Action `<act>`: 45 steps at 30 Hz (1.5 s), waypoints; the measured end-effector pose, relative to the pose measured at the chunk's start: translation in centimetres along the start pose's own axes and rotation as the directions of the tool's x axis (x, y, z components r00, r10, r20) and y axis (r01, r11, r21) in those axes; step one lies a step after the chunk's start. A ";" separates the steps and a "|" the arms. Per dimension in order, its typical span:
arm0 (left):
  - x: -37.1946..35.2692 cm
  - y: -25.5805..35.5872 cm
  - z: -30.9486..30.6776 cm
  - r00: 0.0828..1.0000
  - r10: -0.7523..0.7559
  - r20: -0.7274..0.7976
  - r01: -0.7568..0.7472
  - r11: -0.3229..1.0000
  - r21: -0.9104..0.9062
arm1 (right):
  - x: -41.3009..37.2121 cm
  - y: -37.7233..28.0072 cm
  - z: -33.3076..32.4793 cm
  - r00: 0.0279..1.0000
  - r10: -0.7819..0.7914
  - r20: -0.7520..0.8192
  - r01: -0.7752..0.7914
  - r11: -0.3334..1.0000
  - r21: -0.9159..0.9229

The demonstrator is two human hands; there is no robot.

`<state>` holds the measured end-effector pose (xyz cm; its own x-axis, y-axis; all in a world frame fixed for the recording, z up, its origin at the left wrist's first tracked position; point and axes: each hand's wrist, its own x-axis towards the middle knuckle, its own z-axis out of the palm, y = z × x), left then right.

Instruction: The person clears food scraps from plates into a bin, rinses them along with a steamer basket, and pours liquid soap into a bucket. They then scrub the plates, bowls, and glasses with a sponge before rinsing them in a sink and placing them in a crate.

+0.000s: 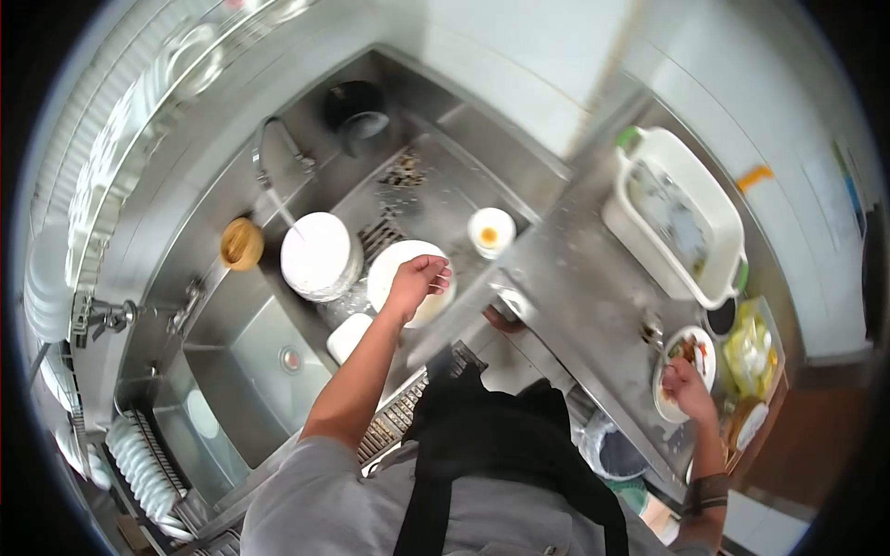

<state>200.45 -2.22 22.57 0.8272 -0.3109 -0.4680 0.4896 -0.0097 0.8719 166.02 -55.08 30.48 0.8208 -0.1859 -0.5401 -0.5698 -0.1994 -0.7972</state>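
Observation:
My left hand (422, 285) is over a white plate (382, 275) in the sink, its fingers curled together. Whether something small is pinched in them I cannot make out. Beside that plate stands a stack of white plates (315, 252) under a running tap (263, 176). On the right counter, my right hand (688, 387) closes on the near side of a white plate of food scraps (708, 360). A metal spoon or fork (653, 332) lies by that plate. A small white bowl with an orange-yellow spot (491, 232) sits on the sink's right side.
A cream tub with green handles (623, 208) holds cloudy water and dishes. A black pot (357, 109) sits at the sink's back corner, near food scraps (405, 170). Dish racks (139, 473) line the left. A bin (616, 454) stands below the right counter edge.

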 end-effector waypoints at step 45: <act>17.6 7.4 -33.9 0.920 0.191 -0.341 -0.171 0.981 0.090 | 22.4 -15.5 44.6 0.872 -0.405 -0.274 0.403 0.913 -0.065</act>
<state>227.95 24.43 15.90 0.9490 0.0361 -0.3131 0.3145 -0.0417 0.9483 195.03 -13.27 18.70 0.9355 -0.3453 -0.0742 -0.1917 -0.3199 -0.9279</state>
